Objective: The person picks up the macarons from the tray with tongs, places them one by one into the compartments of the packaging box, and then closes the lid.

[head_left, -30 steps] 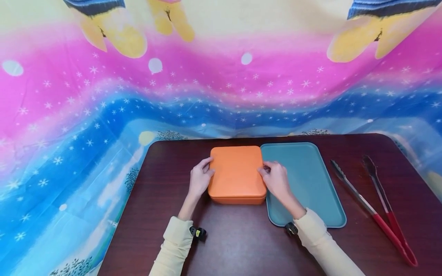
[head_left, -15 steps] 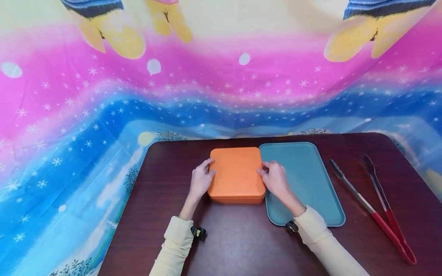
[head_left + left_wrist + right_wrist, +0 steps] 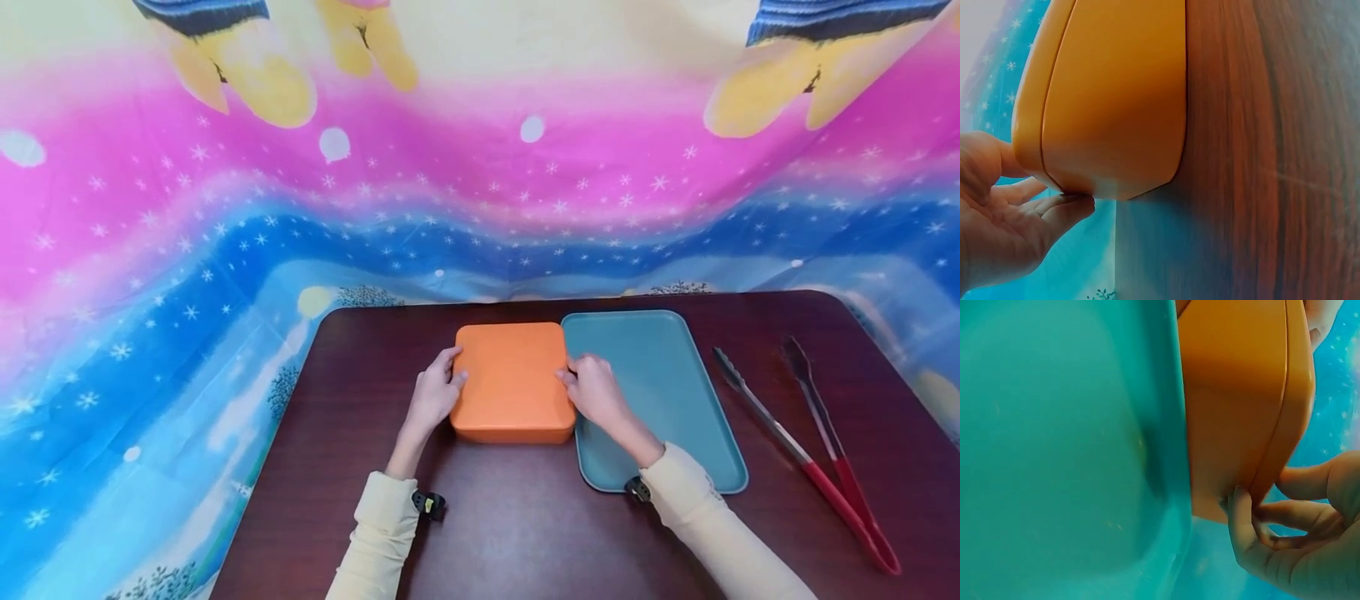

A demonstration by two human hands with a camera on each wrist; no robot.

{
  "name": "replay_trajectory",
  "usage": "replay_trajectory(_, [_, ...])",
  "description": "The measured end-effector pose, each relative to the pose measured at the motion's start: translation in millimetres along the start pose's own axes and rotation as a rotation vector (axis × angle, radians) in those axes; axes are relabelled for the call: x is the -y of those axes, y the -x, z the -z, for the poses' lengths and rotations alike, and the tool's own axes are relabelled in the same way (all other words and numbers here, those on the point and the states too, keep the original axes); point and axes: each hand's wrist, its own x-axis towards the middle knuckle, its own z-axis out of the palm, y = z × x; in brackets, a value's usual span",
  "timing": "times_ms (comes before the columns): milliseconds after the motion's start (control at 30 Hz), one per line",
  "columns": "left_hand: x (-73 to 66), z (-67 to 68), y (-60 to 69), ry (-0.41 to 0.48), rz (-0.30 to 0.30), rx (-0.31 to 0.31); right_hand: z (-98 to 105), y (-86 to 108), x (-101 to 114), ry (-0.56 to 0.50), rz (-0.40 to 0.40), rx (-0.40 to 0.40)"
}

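An orange lunch box [image 3: 513,379] with a fitted lid sits on the table, and a thin seam marks the lid's edge in both wrist views. My left hand [image 3: 437,390] holds the box's left side, thumb at the lid's edge, fingers along the side wall. On the opposite side my right hand [image 3: 596,392] pinches the lid's edge with the thumb, its fingers bent against the side wall below the seam. In the left wrist view the left hand's fingers [image 3: 1063,215] reach past the seam. The inside of the box is hidden.
A teal tray [image 3: 660,400] lies flat right beside the box, partly under my right forearm. Farther right, spread metal tongs [image 3: 825,458] with red handles lie on the dark wooden table [image 3: 352,400]. A patterned cloth [image 3: 480,183] hangs behind the table.
Both hands keep their places on the box. The far edge of the lid sits slightly lower in the head view, and the seam line along the front shows less than before.
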Motion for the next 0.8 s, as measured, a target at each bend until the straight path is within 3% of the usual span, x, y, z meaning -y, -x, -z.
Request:
replay_trajectory(167, [3.4,2.4,-5.1,0.078,0.029,0.068,6.2,-13.4,-5.3,0.013,-0.035,0.065])
replay_trajectory(367, [4.0,9.6,-24.8,0.133,0.02,0.136,6.2,-32.1,-14.2,0.112,0.117,0.179])
replay_trajectory(467, [6.5,8.5,-32.4,0.123,-0.003,0.157,5.4,-34.1,-15.7,0.126,0.148,0.231])
replay_trajectory(700, [16.8,6.5,-34.8,0.235,0.009,0.151,5.4,-34.4,-6.9,0.158,0.134,0.266])
replay_trajectory(800, [17.8,6.1,-31.0,0.194,-0.013,0.133,5.6,-28.7,-2.0,0.23,0.151,0.234])
